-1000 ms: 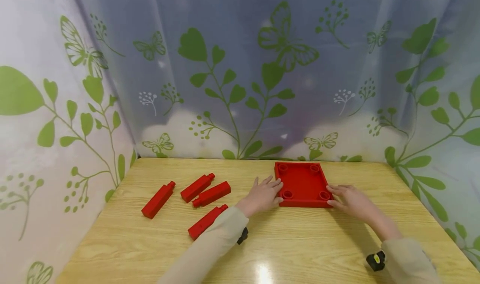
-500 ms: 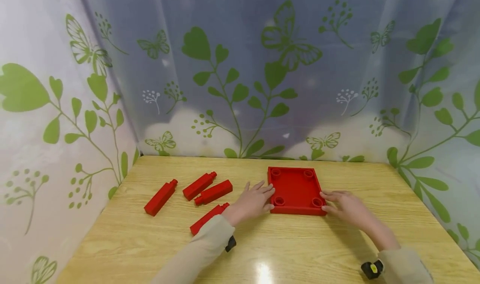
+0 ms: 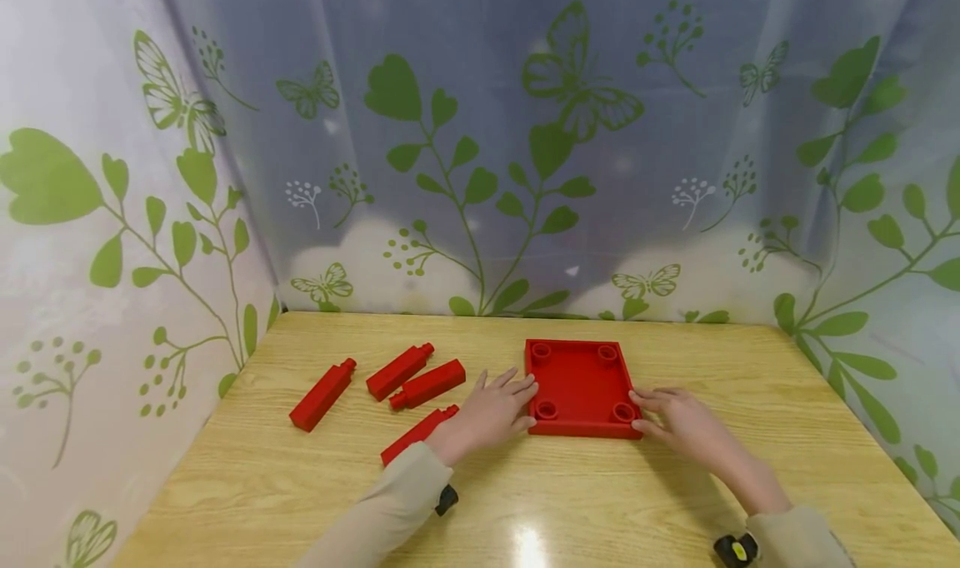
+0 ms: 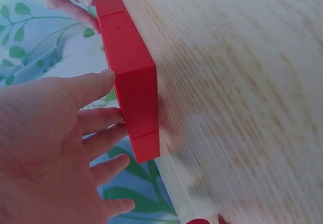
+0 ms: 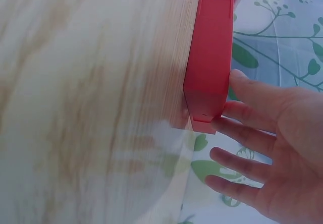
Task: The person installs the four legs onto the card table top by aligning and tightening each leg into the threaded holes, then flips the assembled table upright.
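Note:
A red square toy tabletop [image 3: 577, 385] lies on the wooden table, its raised rim and round corner sockets facing up. My left hand [image 3: 491, 410] touches its left side with spread, straight fingers; in the left wrist view the thumb [image 4: 103, 82] meets the rim near a corner. On the opposite side, my right hand [image 3: 682, 422] rests its thumb and fingertips against the near right corner. The right wrist view shows those fingers [image 5: 247, 133] extended, the lower two off the red side wall [image 5: 209, 47].
Several red square legs with narrow round ends lie to the left, among them one leg [image 3: 322, 395] farthest out and another leg [image 3: 418, 435] partly behind my left forearm. Patterned curtain [image 3: 480, 151] hangs behind the wooden table [image 3: 570, 501].
Both hands have slid the tabletop left and a little nearer, keeping their places at its sides. The legs stay where they were; the head view has shifted slightly.

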A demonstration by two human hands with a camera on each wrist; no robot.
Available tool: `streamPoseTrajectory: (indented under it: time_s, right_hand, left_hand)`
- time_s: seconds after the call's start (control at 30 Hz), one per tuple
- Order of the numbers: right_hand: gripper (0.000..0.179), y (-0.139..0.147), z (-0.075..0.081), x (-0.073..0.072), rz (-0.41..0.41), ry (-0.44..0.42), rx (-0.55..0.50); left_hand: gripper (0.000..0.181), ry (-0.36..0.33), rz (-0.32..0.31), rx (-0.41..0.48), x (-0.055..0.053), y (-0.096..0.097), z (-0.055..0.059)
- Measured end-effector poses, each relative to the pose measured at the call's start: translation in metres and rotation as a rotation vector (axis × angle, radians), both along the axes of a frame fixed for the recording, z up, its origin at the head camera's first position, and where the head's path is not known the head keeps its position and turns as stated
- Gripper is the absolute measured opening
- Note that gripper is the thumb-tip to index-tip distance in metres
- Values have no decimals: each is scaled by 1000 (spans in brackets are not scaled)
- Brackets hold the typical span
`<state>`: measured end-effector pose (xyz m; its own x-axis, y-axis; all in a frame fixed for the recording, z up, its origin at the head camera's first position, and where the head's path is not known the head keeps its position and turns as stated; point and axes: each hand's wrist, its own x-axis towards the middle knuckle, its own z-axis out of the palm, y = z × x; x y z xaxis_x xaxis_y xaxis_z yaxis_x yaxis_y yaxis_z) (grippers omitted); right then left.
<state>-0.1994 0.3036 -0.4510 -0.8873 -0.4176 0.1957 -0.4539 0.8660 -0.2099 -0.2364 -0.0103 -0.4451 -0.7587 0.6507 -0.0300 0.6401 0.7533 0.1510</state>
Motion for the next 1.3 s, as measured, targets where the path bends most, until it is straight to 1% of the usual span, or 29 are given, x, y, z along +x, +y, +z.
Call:
streamPoseTrajectory:
  time_s: [0.23,0.53,0.7,0.8,0.93,1.3]
  right_hand:
    - [44,-6,1,3,9,9,8]
    - [45,-17,0,5,14,16,17]
    - [44,-23,-2,5,24,39,20]
    - [44,-27,-2,6,29,39,20]
    - [45,-33,-1,8,38,26,14]
    - [45,-49,0,16,78,42,16]
  left_hand:
    - [56,-10,5,16,3,-7,-1]
    - [56,32,8,4,7,-18,-3]
    - [56,30,12,19,11,-25,-3]
    - [55,25,14,31,13,-30,-2]
    - [55,19,12,51,17,-37,0]
    - [54,-7,20,86,28,-55,2]
